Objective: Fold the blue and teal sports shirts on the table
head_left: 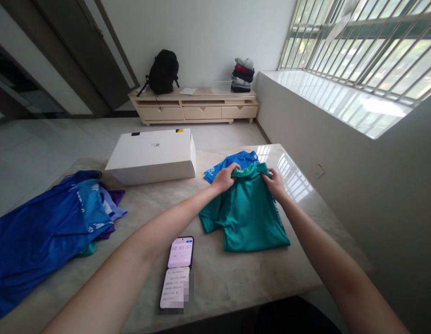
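A green T-shirt (253,211), partly folded, lies on the table in front of me with one sleeve out to the left. My left hand (225,178) grips it at the collar's left side, fingers closed on the cloth. At the other side of the collar, my right hand (274,183) pinches the fabric near the shoulder. Just behind the green T-shirt rests a folded blue garment (218,168) with white print, partly hidden by my left hand and the green cloth.
A pile of blue and purple clothes (51,227) covers the table's left side. A white box (152,155) stands at the back, and a phone (176,273) showing a timer lies near the front. Beyond, a low cabinet (201,112) bears a black backpack (164,72) and stacked clothes (243,76).
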Motion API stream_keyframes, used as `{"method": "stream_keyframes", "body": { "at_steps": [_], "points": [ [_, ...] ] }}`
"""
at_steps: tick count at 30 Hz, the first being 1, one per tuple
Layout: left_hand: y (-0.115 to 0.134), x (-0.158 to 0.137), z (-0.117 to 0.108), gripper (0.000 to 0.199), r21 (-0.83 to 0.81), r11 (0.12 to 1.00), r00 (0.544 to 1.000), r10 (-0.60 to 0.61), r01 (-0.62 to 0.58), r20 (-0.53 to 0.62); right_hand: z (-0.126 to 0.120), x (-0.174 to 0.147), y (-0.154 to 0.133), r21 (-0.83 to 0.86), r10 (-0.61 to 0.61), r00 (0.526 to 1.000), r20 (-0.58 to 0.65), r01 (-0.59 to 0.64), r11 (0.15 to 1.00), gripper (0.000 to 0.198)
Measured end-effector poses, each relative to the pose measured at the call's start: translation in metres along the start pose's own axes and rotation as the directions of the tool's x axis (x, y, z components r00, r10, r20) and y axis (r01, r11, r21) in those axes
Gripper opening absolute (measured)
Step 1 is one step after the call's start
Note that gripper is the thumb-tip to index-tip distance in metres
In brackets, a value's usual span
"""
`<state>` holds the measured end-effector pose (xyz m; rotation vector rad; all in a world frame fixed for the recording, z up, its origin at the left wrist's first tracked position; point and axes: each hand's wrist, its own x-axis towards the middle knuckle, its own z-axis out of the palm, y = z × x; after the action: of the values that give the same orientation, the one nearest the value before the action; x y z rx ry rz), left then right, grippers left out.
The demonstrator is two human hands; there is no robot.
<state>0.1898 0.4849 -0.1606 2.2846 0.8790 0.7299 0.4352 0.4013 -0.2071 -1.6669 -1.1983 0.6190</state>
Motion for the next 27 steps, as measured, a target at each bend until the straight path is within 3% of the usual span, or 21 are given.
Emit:
{"method": "stream_keyframes", "body": {
  "at_steps": [3, 6, 8, 10, 13, 15, 17, 22, 24, 27],
  "points": [
    [-0.012, 0.07, -0.024, 0.041, 0.033, 0.998, 0.998, 0.06, -0.058, -0.037, 0.002, 0.063, -0.01, -0.003, -0.03, 0.995, -0.091, 0.03, 1.0, 0.055],
    [-0.036, 0.121, -0.029, 0.075, 0.229, 0.97, 0.991, -0.049, 0.077, -0.126, 0.011, 0.129, -0.016, -0.06, -0.035, 0.985, -0.166, 0.025, 0.998, 0.059],
    [-0.056, 0.127, -0.013, 0.099, 0.365, 0.916, 0.974, -0.1, 0.17, -0.201, 0.027, 0.154, -0.014, -0.134, -0.038, 0.979, -0.198, 0.011, 0.991, 0.07],
    [-0.078, 0.112, 0.012, 0.097, 0.424, 0.884, 0.978, -0.141, 0.195, -0.155, 0.05, 0.155, -0.006, -0.311, -0.108, 0.978, -0.179, 0.048, 0.949, 0.079],
    [-0.101, 0.075, 0.046, 0.08, 0.422, 0.878, 0.967, -0.255, 0.225, 0.017, 0.084, 0.13, 0.009, -0.611, -0.177, 0.984, 0.034, 0.161, 0.775, 0.072],
    [-0.108, 0.057, 0.055, 0.08, 0.425, 0.873, 0.959, -0.279, 0.237, 0.038, 0.096, 0.112, 0.014, -0.699, -0.063, 0.984, 0.166, 0.163, 0.697, 0.069],
    [-0.109, 0.044, 0.051, 0.082, 0.432, 0.873, 0.964, -0.264, 0.225, 0.032, 0.099, 0.1, 0.011, -0.739, 0.025, 0.979, 0.202, 0.136, 0.66, 0.071],
    [-0.088, -0.007, 0.015, 0.079, 0.393, 0.902, 0.97, -0.228, 0.177, 0.085, 0.085, 0.044, -0.016, -0.713, -0.108, 0.967, 0.23, 0.243, 0.658, 0.067],
    [-0.075, -0.046, -0.006, 0.072, 0.367, 0.916, 0.984, -0.178, 0.164, 0.006, 0.076, -0.002, -0.02, -0.702, -0.059, 0.977, 0.207, 0.19, 0.686, 0.066],
    [-0.059, -0.127, -0.053, 0.056, 0.345, 0.921, 0.984, -0.173, 0.18, -0.051, 0.047, -0.083, -0.013, -0.582, -0.138, 0.99, 0.043, 0.137, 0.802, 0.063]
  ]
}}
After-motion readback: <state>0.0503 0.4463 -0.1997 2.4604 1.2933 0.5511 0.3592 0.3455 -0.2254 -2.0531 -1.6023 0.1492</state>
